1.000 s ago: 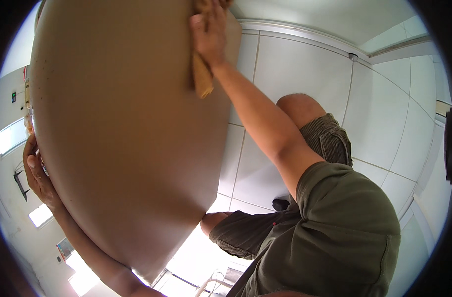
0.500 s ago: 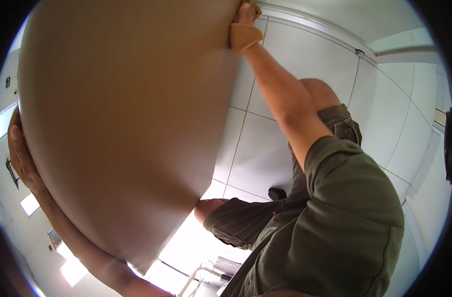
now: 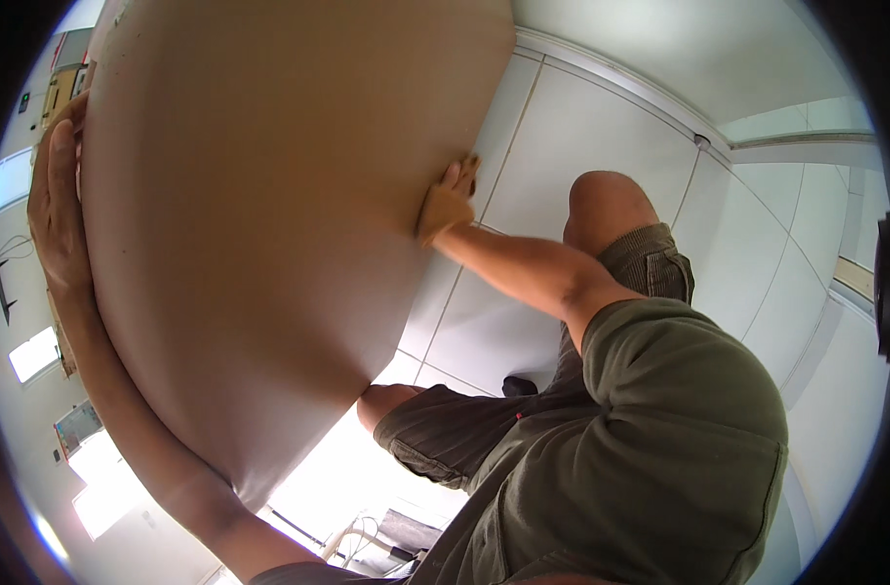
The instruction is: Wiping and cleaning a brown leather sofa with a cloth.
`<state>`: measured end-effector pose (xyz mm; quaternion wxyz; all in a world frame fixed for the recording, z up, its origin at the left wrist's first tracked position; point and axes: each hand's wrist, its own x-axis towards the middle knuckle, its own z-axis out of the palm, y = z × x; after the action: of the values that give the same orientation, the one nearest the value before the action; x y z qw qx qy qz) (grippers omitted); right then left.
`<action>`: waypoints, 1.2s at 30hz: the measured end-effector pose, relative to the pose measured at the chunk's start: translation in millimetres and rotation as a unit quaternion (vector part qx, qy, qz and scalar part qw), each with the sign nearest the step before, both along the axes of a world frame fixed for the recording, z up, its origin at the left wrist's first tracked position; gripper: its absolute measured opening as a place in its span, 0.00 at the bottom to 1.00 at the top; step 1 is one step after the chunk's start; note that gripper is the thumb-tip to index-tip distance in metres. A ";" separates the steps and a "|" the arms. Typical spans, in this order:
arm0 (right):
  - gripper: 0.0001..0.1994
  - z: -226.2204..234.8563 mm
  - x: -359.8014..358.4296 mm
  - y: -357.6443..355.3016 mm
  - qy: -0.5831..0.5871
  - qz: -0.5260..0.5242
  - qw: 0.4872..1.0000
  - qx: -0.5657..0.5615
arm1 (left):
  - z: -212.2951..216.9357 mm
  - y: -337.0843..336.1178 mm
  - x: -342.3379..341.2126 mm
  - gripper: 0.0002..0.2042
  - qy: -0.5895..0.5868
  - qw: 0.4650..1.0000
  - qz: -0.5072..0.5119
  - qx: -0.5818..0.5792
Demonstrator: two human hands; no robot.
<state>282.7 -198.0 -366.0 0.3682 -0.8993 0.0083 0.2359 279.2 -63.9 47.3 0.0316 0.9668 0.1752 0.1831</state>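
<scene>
At the far left, a person's left hand (image 3: 57, 210) lies flat along the left edge of a large tan board (image 3: 269, 224), fingers (image 3: 62, 161) stretched out straight and pressed against the rim, the bare forearm running down toward the lower edge of the view. The board, smooth and matte with a rounded outline, fills the left and centre of the scene, tilted so its broad face is turned to the camera and its lower end tapers toward the bottom. On the board's right edge, the right hand (image 3: 452, 200) presses a small folded tan cloth (image 3: 443, 213) against the surface, fingers (image 3: 463, 175) held close together and laid over the cloth; the right arm reaches in from the right, bent at the elbow. Behind the board lies a floor of large pale glossy tiles (image 3: 601, 127) with thin dark joints. Farther right, the person's bare knee (image 3: 606, 200) rises from ribbed olive shorts (image 3: 650, 268), and an olive short-sleeved shirt (image 3: 679, 429) fills the lower right.
</scene>
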 end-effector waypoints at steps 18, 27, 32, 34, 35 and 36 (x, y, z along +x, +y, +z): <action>0.29 118.7 7.6 -8.2 -0.309 0.022 0.875 0.371 | 0.1 -8.4 14.0 0.21 0.009 1.000 0.007 -0.004; 0.17 161.9 10.0 -8.7 -0.552 0.139 0.592 0.571 | -6.7 -6.9 0.5 0.18 -0.012 1.000 -0.020 -0.011; 0.17 170.8 76.1 -2.0 -0.596 0.095 0.589 0.537 | 5.7 -9.6 4.8 0.18 0.037 0.998 -0.006 -0.057; 0.20 173.7 77.6 2.8 -0.555 0.040 0.622 0.551 | 4.4 -7.5 8.5 0.19 0.008 0.999 -0.024 -0.044; 0.20 172.9 78.8 2.3 -0.553 0.046 0.624 0.550 | 6.1 -4.5 10.4 0.19 0.025 0.999 -0.037 -0.031; 0.20 173.1 80.3 0.8 -0.554 0.046 0.628 0.544 | 5.3 -2.3 10.4 0.19 0.043 0.998 -0.050 -0.018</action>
<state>363.0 -197.1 -193.0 0.7147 -0.4955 -0.3687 -0.3283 289.7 -66.1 52.6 0.0506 0.9806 0.1307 0.1368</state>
